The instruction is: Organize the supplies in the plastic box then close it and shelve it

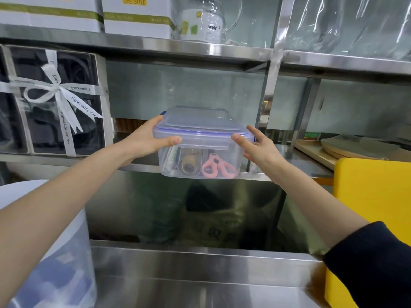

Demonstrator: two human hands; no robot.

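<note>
Lidded plastic box [201,138] gripped by left hand [146,138]; right hand [259,147] open, fingertips touching it.
At ten o'clock, ribbon [66,101] reads "Especially For You"; twelve o'clock carton [138,16] "LIFE STYLE".

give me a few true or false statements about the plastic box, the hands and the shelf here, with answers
1. The clear plastic box with a blue-trimmed lid has its lid on. True.
2. Pink-handled scissors lie inside the box. True.
3. Only the left hand touches the box. False: the right hand is also at its right side.
4. The box is at the top shelf beside the white cardboard cartons. False: it is at the front edge of the steel middle shelf.
5. A black gift box tied with white ribbon stands left of the plastic box. True.
</note>
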